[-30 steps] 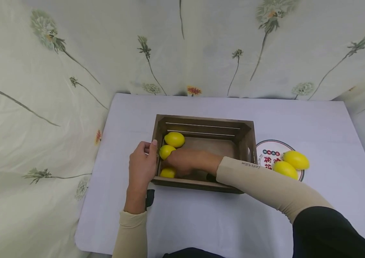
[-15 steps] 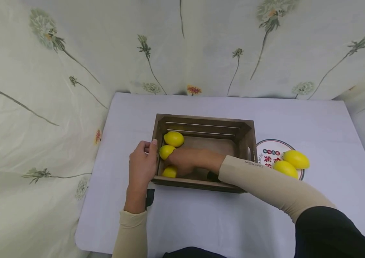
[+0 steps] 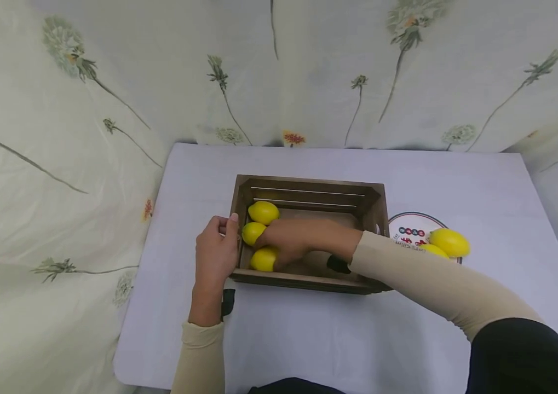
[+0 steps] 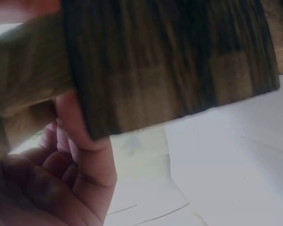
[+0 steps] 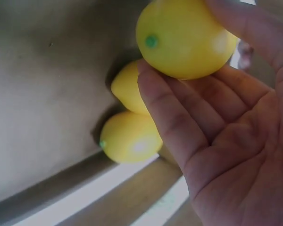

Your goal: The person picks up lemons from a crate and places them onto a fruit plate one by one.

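My left hand (image 3: 216, 249) grips the left end of a brown slatted wooden crate (image 3: 308, 281). In the left wrist view its fingers (image 4: 95, 165) curl around the dark end board (image 4: 146, 70). Inside the crate, my right hand (image 3: 291, 238) is at the nearest yellow lemon (image 3: 263, 260), in the front left corner. From the right wrist, that lemon (image 5: 186, 40) appears between thumb and fingers. Two more lemons line the left end: a middle one (image 3: 253, 233) close to the fingertips and a rear one (image 3: 263, 212).
Right of the crate lies a round white disc (image 3: 410, 221) with red lettering. Two lemons sit on its right side, one lemon (image 3: 449, 242) in plain sight and another lemon (image 3: 433, 250) partly behind the sleeve. A flowered curtain (image 3: 318, 82) hangs behind the white table (image 3: 308, 339).
My right hand and forearm have drawn a little to the right, baring more of the front lemon, which has shifted slightly right too. My left hand has stayed on the crate.
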A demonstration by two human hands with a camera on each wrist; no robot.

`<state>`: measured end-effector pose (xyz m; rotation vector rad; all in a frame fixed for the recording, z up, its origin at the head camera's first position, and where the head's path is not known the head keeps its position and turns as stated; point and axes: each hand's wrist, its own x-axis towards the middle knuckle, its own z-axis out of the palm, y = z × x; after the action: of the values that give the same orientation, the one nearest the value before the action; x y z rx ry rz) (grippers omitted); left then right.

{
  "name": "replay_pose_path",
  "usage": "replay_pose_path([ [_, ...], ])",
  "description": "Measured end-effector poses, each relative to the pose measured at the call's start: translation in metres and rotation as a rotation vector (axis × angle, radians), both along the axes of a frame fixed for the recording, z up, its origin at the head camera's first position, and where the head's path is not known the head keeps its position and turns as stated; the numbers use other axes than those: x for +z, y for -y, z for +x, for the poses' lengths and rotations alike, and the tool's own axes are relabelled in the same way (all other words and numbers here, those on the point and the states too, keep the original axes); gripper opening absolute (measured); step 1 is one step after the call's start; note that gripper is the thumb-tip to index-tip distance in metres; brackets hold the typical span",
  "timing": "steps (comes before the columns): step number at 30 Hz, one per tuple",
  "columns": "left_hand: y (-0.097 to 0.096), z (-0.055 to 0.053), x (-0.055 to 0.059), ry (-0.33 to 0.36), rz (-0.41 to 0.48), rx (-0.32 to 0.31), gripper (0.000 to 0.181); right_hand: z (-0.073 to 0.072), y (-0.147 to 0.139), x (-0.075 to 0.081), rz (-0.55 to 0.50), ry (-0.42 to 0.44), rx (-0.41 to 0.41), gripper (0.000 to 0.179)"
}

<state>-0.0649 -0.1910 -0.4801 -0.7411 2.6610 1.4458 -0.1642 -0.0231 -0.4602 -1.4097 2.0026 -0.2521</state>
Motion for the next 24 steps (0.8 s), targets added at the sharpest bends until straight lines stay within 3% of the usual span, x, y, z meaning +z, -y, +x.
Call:
replay_pose_path([
  [15, 0.001, 0.0, -0.002, -0.011, -0.001, 0.003, 0.053, -0.003, -0.041, 0.042, -0.065, -0.008, -0.047, 0.039],
  [21, 0.0, 0.001, -0.002, -0.018, -0.009, 0.006, 0.052, 0.0, -0.059, 0.058, -0.05, -0.025, -0.083, 0.056],
  [24, -0.001, 0.001, -0.001, -0.022, -0.009, 0.006, 0.052, 0.003, -0.068, 0.066, -0.045, -0.036, -0.103, 0.055],
])
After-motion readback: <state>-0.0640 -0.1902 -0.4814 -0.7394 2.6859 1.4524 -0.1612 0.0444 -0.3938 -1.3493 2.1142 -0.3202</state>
